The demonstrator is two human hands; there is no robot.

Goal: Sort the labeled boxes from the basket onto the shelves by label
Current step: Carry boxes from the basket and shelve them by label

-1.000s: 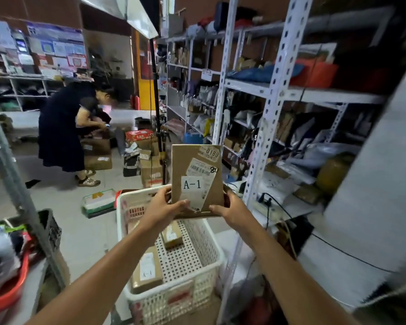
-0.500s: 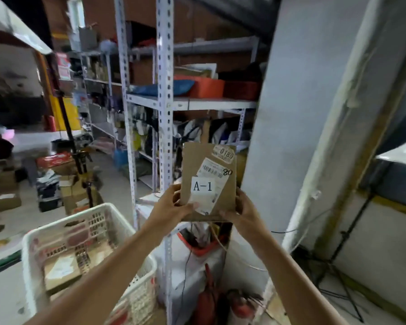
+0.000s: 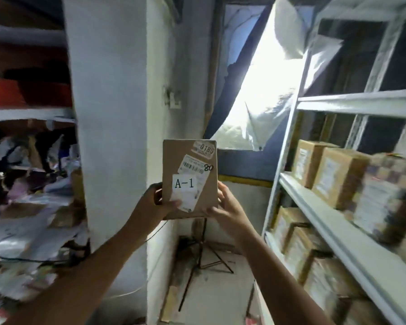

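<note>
I hold a flat brown cardboard box [image 3: 198, 160] upright in front of me, its white "A-1" label facing me below a barcode sticker and a handwritten "80". My left hand [image 3: 158, 202] grips its lower left edge, thumb over the front. My right hand [image 3: 225, 205] grips the lower right edge. A white metal shelf unit [image 3: 333, 221] stands to the right, with cardboard boxes [image 3: 331, 174] on its middle shelf and more boxes on the shelf below. The basket is out of view.
A white concrete pillar [image 3: 113, 113] rises straight ahead on the left. Behind it on the left is a cluttered shelf [image 3: 26, 113] with bags and papers. A black tripod stand [image 3: 202, 261] sits on the floor below the box. A bright softbox [image 3: 263, 95] hangs above.
My view has swung right, from the basket and aisle past the pillar to the right-hand shelf unit. Both hands kept hold of the A-1 box throughout.
</note>
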